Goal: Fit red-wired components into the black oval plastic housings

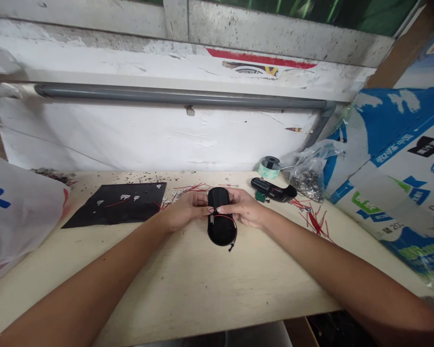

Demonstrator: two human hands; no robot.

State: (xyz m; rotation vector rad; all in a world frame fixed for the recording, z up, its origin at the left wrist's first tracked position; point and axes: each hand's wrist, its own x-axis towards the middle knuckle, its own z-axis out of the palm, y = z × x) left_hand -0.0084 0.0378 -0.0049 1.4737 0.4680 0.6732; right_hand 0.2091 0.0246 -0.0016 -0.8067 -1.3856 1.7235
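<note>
My left grip point(186, 207) and right grip point(244, 208) are closed on the black cylinder point(220, 233), so a slip could snag its thin red wire point(225, 218) and pull it loose.

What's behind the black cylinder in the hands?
Beyond the black cylinder, red wires and small metal pieces lie on the bench. The strip directly behind it is hidden by the cylinder, the left hand and the right hand.

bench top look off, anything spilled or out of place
Small dark metal bits lie scattered on the bench top behind the black mat, and loose red wires sprawl at right, looking spilled, not sorted.
</note>
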